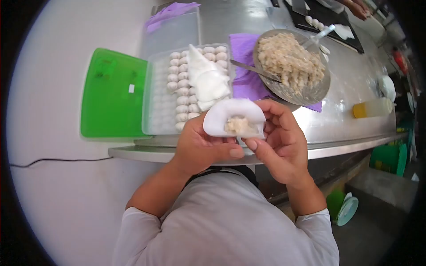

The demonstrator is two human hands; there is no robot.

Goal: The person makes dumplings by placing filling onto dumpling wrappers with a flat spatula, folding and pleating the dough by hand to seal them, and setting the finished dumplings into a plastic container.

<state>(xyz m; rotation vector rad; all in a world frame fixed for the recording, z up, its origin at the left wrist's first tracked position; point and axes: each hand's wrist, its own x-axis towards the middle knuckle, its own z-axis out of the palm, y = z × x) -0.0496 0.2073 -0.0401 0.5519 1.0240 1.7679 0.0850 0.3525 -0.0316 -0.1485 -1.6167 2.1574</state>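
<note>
Between my two hands is a round white dumpling wrapper [228,108] with a lump of pale filling [238,126] near its lower edge. My left hand [198,145] supports the wrapper from below and the left, its thumb across the front. My right hand [284,139] grips the right side, thumb at the lower edge and fingers behind. Just beyond, a clear plastic tray [152,106] holds rows of dumplings [182,100], partly covered by a stack of white wrappers [212,86]. A metal bowl of filling [290,60] stands to the right, with a flat metal spatula [253,70] at its left rim.
A green lid [113,95] lies left of the tray. Purple cloths [243,66] lie under the bowl and at the back. An oil bottle [372,108] rests at the right. Another person's hand [358,9] is near a black board [326,17] at the far right.
</note>
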